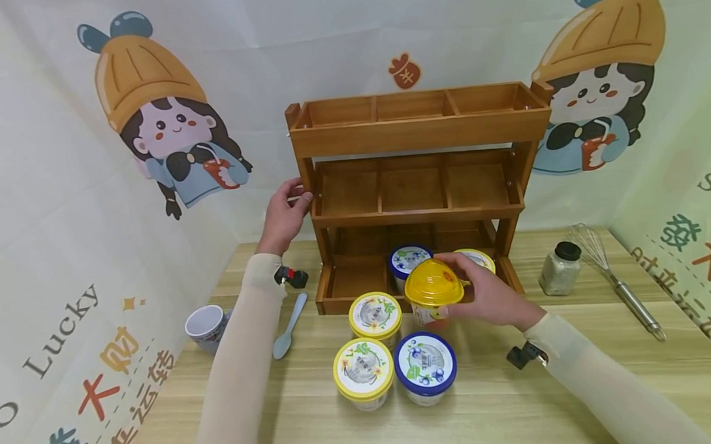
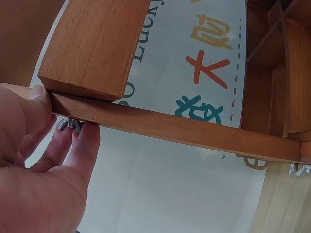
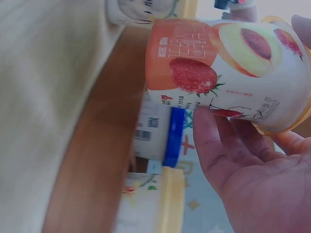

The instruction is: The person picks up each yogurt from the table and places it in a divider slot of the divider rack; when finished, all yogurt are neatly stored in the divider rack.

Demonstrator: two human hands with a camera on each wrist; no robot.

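Head view: the right hand (image 1: 492,294) holds a yellow-lidded fruit cup (image 1: 433,296) above the bench (image 1: 514,399), just near the wooden rack (image 1: 419,193). The cup may slip, since the curled fingers (image 3: 214,141) grip only its side. The left hand (image 1: 283,215) pinches the rack's left post.

Mug (image 1: 207,328) partly behind left sleeve; jar (image 1: 560,269) contents perhaps seasoning.

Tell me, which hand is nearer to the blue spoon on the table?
Left. The left hand grips the wooden rack above the blue spoon; the right hand holds the orange-lidded cup, farther right.
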